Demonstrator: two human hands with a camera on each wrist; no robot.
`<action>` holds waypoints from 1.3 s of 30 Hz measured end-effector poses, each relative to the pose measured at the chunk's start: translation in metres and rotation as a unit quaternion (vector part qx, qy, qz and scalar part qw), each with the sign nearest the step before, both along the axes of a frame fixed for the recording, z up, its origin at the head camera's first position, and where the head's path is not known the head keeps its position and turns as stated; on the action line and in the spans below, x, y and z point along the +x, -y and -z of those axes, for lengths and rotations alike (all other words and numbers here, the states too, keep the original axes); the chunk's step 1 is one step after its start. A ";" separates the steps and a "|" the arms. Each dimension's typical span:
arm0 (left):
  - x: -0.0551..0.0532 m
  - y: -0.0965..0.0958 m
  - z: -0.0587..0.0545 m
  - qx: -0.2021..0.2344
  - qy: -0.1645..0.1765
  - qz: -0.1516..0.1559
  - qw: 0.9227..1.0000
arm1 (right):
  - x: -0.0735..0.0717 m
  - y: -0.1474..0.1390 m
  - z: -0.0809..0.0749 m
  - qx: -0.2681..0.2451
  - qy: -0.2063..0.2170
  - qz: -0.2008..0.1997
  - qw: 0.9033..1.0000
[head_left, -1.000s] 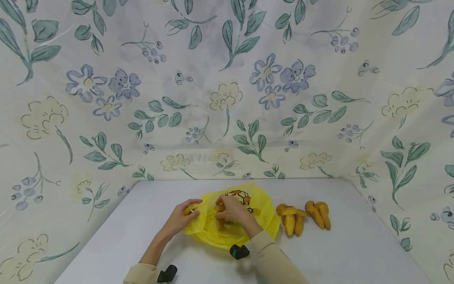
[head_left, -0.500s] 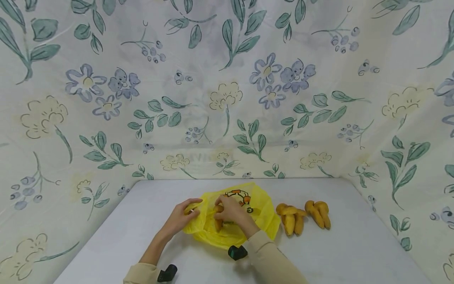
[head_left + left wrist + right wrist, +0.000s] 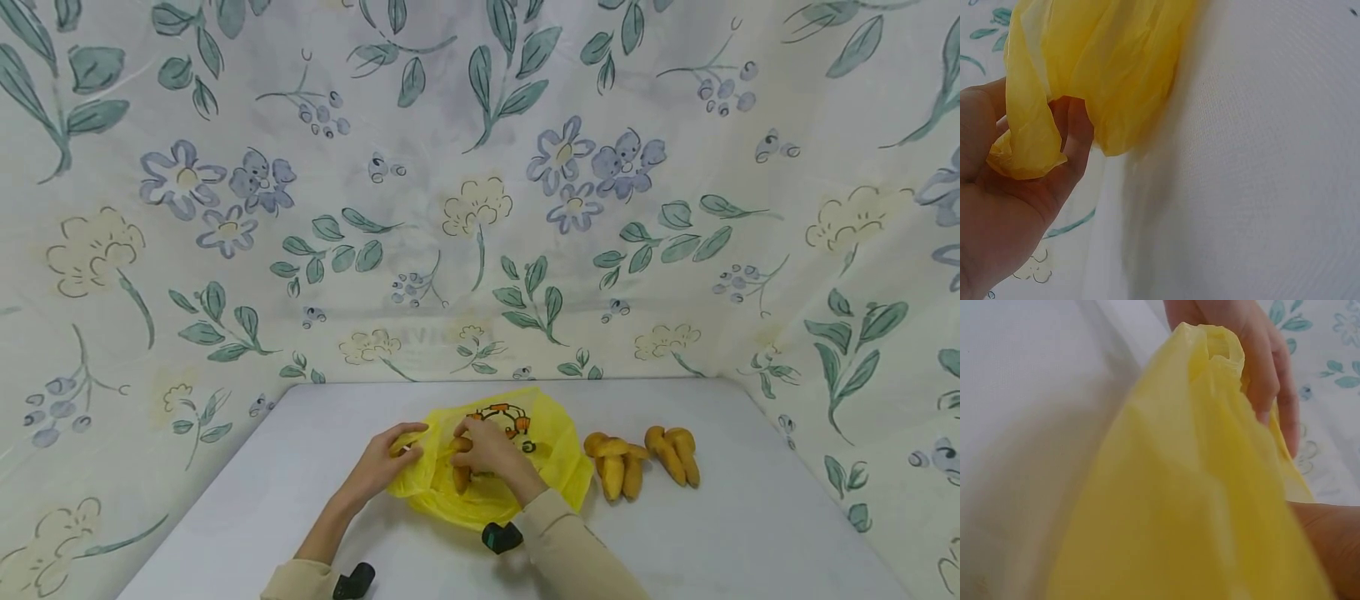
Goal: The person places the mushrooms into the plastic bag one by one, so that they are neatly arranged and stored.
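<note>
A yellow plastic bag (image 3: 558,442) with a printed picture lies mid-table in the head view. My left hand (image 3: 377,465) holds its left side; in the left wrist view the bag's handle loop (image 3: 1032,147) passes between thumb and fingers. Over the bag's opening, my right hand (image 3: 491,454) grips a brown-orange mushroom (image 3: 461,477), its stem pointing toward me. In the right wrist view the bag's yellow film (image 3: 1166,487) hides most of that hand and the mushroom. Beside the bag on the right lies a cluster of similar mushrooms (image 3: 612,467).
Farther right on the white table (image 3: 750,517) lies a second, smaller mushroom cluster (image 3: 672,454). A floral-patterned cloth (image 3: 480,250) rises behind the table and along its sides. Black wrist devices sit by both sleeves.
My right hand has shifted slightly left with the mushroom over the bag. The left hand, the bag and the other mushrooms stay in place.
</note>
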State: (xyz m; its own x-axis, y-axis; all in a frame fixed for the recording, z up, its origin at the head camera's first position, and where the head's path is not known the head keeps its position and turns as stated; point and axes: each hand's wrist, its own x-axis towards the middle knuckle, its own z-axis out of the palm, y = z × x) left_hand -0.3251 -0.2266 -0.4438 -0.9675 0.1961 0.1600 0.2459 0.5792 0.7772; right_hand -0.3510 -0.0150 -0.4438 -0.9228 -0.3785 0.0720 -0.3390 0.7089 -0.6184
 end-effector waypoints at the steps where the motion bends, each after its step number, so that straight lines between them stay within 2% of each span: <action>1: 0.000 0.000 0.000 0.000 0.000 0.000 1.000 | 0.000 0.000 0.000 0.002 -0.001 0.000 1.000; 5: 0.000 0.001 0.000 0.001 0.000 0.003 1.000 | 0.000 0.000 -0.001 0.004 -0.001 0.003 1.000; 13: 0.001 0.001 0.000 -0.001 0.003 0.000 1.000 | 0.002 -0.003 -0.003 -0.043 0.027 -0.002 0.999; 21: 0.001 -0.001 0.000 0.001 0.001 -0.002 1.000 | 0.007 -0.012 -0.010 -0.038 0.020 -0.021 0.999; 30: -0.001 0.000 0.002 -0.002 -0.002 -0.007 1.000 | 0.012 -0.020 -0.020 0.003 0.001 -0.028 1.000; 39: 0.000 0.000 0.002 0.001 -0.004 -0.008 1.000 | 0.019 -0.032 -0.028 -0.011 -0.008 -0.041 0.999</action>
State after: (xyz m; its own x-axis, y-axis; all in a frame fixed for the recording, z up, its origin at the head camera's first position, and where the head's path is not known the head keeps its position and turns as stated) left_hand -0.3249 -0.2266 -0.4461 -0.9690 0.1808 0.1683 0.2433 0.5815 0.7763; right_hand -0.3321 0.0165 -0.4154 -0.8874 -0.4511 0.0952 -0.4051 0.6644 -0.6280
